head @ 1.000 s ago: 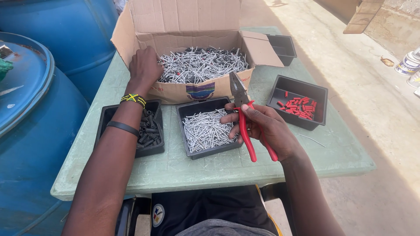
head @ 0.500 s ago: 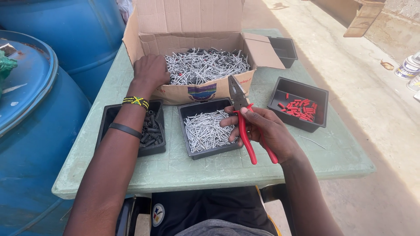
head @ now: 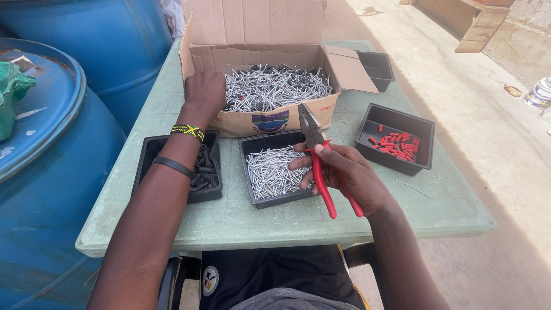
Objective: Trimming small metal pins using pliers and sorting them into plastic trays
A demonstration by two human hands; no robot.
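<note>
Gripping red-handled pliers (head: 321,166) in the closed right hand (head: 350,178) above the middle black tray (head: 252,152) of silver nails (head: 272,172); reaching the left hand (head: 204,92), fingers curled loosely, into the cardboard box (head: 258,28) of nails on the green worktop (head: 160,103). Judging the nails stiff, light singly, sharp-tipped and slippery, so pinching mid-shank. Showing a small coloured label (head: 270,120) on the box's front wall.

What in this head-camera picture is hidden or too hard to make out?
- Left hand fingertips: buried among the nails in the cardboard box, so any grip is unseen.
- Far black tray: box flap covers part.
- Pliers jaws: too small to tell if they hold anything.
- Blue barrel: cut by left edge.
</note>
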